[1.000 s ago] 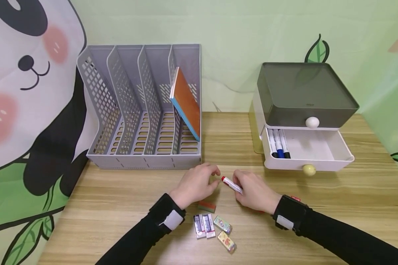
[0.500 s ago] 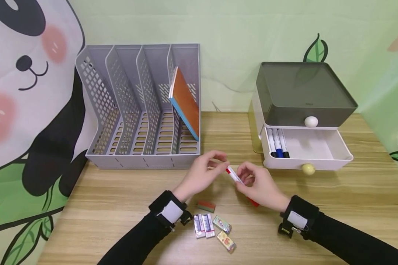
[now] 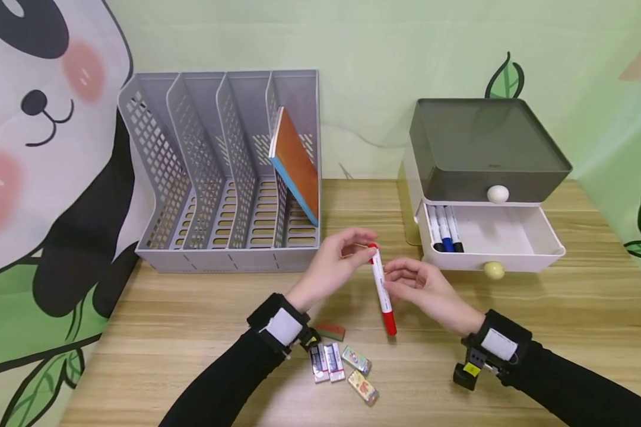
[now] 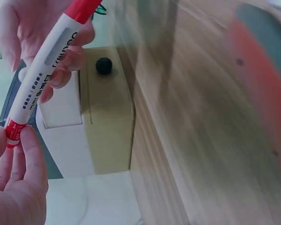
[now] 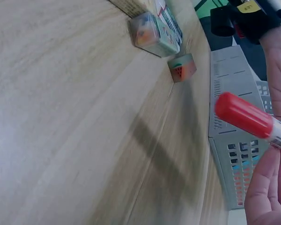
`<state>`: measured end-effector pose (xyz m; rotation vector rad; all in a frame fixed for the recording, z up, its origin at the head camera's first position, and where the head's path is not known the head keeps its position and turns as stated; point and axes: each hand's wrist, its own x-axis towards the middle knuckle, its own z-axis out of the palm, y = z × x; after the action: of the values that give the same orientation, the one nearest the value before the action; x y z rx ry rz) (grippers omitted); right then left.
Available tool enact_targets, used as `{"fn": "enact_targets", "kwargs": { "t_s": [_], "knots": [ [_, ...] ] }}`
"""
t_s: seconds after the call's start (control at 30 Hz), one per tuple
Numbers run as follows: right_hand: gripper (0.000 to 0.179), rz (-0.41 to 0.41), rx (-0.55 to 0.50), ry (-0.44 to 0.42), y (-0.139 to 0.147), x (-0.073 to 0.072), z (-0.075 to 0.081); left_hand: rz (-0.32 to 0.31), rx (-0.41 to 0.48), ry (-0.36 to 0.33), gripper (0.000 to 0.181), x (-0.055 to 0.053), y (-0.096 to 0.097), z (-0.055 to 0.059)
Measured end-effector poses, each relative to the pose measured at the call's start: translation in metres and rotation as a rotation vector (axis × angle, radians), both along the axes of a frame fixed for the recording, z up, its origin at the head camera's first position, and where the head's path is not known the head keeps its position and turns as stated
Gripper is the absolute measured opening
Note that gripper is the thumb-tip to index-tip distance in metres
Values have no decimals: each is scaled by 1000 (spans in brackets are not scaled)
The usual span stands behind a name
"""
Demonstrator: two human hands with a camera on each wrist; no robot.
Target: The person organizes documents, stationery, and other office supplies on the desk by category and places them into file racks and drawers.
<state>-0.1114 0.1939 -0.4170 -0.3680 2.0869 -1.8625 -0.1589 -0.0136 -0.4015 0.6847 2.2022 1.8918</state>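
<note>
A white whiteboard marker (image 3: 381,283) with red ends hangs nearly upright above the table, its red cap (image 5: 243,115) pointing down. My left hand (image 3: 333,264) pinches its upper red end between thumb and fingertips, as the left wrist view also shows. Beside the barrel is my right hand (image 3: 430,292), fingers loosely bent, fingertips close to the marker; whether they touch it is unclear. Below the left hand lie a red-and-green eraser (image 3: 330,331), two white-sleeved erasers (image 3: 327,362), a green-patterned eraser (image 3: 357,360) and a yellow-patterned one (image 3: 363,387).
Behind my left hand stands a grey file rack (image 3: 229,258) with an orange-and-blue notebook (image 3: 297,169) leaning in its right slot. At the right is a drawer box (image 3: 494,133); its pulled-out white drawer (image 3: 513,261) holds several markers (image 3: 446,229) along the left side.
The marker has swung from slanting in my right hand to nearly upright in my left hand's pinch. Both hands have moved slightly away from me, and my right fingers have loosened around the barrel.
</note>
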Motion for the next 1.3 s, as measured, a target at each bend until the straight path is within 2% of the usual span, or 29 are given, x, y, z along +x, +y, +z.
{"fn": "enact_targets", "kwargs": {
  "t_s": [0.23, 0.37, 0.47, 0.6, 0.7, 0.83, 0.97, 1.13, 1.3],
  "knots": [
    [32, -23, 65, -2, 3, 2, 9, -4, 53, -31, 27, -5, 7, 6],
    [32, -78, 92, 27, 8, 4, 26, -10, 141, -49, 29, -7, 13, 9],
    [31, -138, 119, 56, 14, 4, 42, -4, 180, -21, 29, -8, 18, 9],
    [30, -205, 176, 108, 27, 4, 62, 16, 97, 74, 24, -8, 26, 7],
    [31, -211, 255, 127, 43, -1, 74, -6, 21, 147, 24, -7, 33, 5],
    [34, -153, 408, 109, 70, -10, 88, -50, -59, 257, 26, -6, 45, 3],
    [37, -83, 549, 95, 90, -19, 97, -58, -177, 349, 28, -6, 54, 3],
    [38, -17, 668, 28, 108, -30, 107, -68, -310, 400, 32, -5, 64, 6],
    [39, 36, 767, -19, 122, -42, 116, -60, -391, 431, 32, -7, 74, 11]
  ]
}}
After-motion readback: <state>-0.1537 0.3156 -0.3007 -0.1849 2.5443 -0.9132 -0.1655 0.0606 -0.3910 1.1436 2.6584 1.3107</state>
